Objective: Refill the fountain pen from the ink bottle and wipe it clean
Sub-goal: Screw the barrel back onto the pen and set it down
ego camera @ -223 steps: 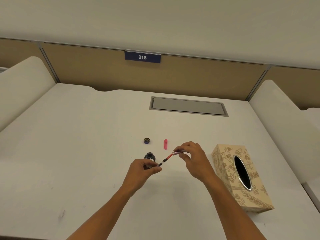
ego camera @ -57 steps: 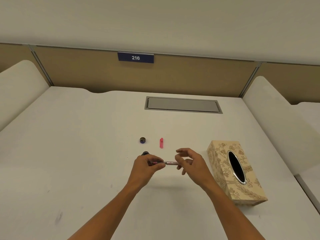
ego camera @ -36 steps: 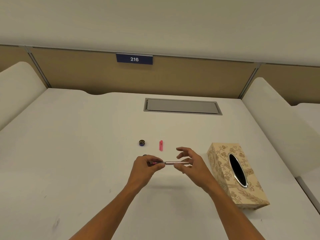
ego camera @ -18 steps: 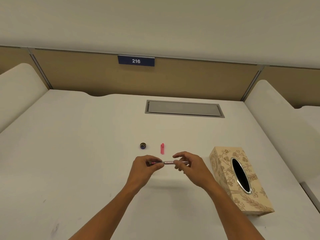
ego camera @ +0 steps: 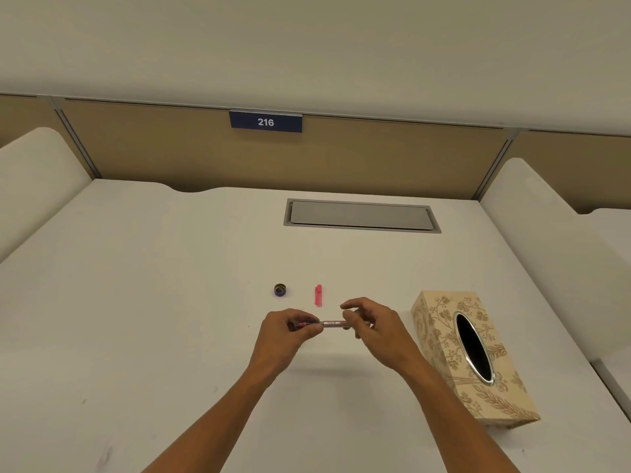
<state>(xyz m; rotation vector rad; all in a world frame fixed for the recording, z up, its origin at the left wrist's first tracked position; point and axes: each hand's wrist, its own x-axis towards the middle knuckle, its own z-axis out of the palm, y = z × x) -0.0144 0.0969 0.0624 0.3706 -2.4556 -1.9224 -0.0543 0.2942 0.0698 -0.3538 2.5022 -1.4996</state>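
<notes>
Since half a second ago, right hand [ego camera: 377, 331] fingers have spread slightly; thumb and forefinger pinch the fountain pen [ego camera: 333, 323] barrel. Left hand [ego camera: 285, 334] pinches its other end. Pen held level above the table [ego camera: 153, 319]; ink bottle hidden behind the hands.

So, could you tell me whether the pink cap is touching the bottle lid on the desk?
Apart: the head view shows bare desk between the pink cap and the bottle lid.

Two hands, left [ego camera: 285, 331] and right [ego camera: 377, 331], are counted; one fountain pen [ego camera: 333, 323], one pink pen cap [ego camera: 318, 295], one bottle cap [ego camera: 280, 289], one tissue box [ego camera: 473, 356].
</notes>
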